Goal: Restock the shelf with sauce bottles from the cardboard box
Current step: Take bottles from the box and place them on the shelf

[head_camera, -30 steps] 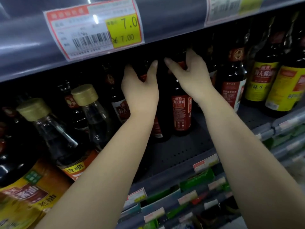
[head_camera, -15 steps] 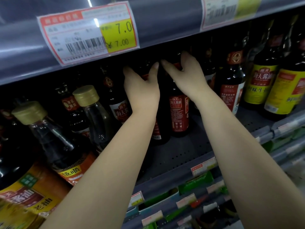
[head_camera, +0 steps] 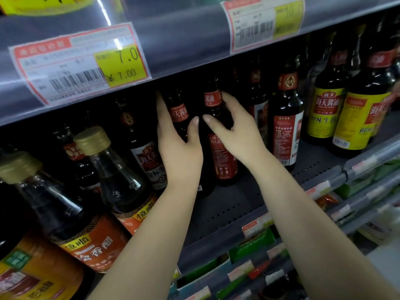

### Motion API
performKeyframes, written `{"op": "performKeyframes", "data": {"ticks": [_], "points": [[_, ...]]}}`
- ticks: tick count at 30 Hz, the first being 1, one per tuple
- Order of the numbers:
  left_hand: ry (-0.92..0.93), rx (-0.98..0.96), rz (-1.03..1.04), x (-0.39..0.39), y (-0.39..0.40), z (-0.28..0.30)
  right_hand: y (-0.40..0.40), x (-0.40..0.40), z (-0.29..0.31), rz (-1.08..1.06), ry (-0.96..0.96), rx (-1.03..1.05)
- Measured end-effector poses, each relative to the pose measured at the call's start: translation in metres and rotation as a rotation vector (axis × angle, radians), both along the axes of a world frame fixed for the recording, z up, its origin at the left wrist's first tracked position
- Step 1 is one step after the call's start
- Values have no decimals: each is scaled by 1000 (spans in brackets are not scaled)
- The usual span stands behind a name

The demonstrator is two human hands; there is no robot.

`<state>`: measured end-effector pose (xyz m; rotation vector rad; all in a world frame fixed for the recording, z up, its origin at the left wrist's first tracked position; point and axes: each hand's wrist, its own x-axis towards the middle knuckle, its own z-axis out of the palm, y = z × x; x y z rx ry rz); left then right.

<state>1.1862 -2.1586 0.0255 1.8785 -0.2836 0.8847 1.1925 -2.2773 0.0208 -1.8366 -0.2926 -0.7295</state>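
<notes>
Two dark sauce bottles with red labels stand side by side on the grey shelf (head_camera: pixel 229 204). My left hand (head_camera: pixel 179 148) wraps the left bottle (head_camera: pixel 178 112) around its shoulder, thumb on the bottle's right side. My right hand (head_camera: pixel 236 128) grips the right bottle (head_camera: pixel 221 154) around its neck, just under the red neck label. Both bottles stand upright with their bases on the shelf. The cardboard box is out of sight.
Gold-capped vinegar bottles (head_camera: pixel 116 176) with orange labels crowd the left. Dark bottles with white-and-red labels (head_camera: pixel 285 135) and yellow-labelled bottles (head_camera: pixel 324 111) stand to the right. The upper shelf's edge with a 7.00 price tag (head_camera: pixel 80 63) hangs just overhead. Lower shelves sit below right.
My hands have loosened and slid back a little on the two bottles, so the red neck labels now show. The view has dropped and moved closer.
</notes>
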Motion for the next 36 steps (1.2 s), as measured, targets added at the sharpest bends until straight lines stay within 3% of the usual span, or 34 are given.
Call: {"op": "performKeyframes", "data": {"ticks": [10,31,36], "points": [[30,85,-55,-6,5,-21,-10,7,-8,14,-13,-93],[60,37,57,48,-10,-23,-2,69,-11,102,59,3],[70,15,104,36,-14,-20,3,59,-12,-32,-14,42]]}}
